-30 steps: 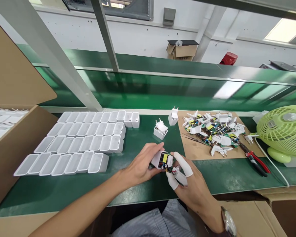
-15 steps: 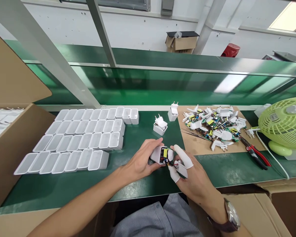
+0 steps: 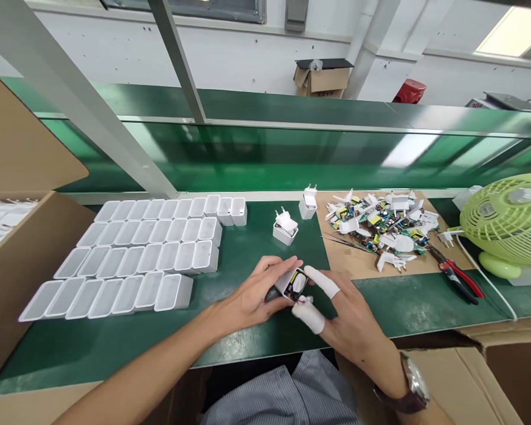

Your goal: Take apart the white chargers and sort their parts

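My left hand point(image 3: 254, 292) grips a white charger housing point(image 3: 292, 284) over the green table point(image 3: 92, 342), its open end turned toward me with a circuit board inside. My right hand point(image 3: 343, 316), with white finger cots on thumb and index finger, pinches at the open end of that housing. Two white chargers with plug pins stand just beyond: the nearer charger point(image 3: 285, 227) and the farther charger point(image 3: 308, 203).
Rows of empty white housings point(image 3: 146, 251) lie left. A pile of circuit boards and plug caps point(image 3: 380, 227) sits on brown cardboard point(image 3: 354, 265) to the right, with red-handled pliers point(image 3: 458, 280) and a green fan point(image 3: 508, 221). A cardboard box point(image 3: 22, 248) stands far left.
The circuit board has gone deeper into the housing. My right fingers have closed in against its open end; both hands stay at the same spot.
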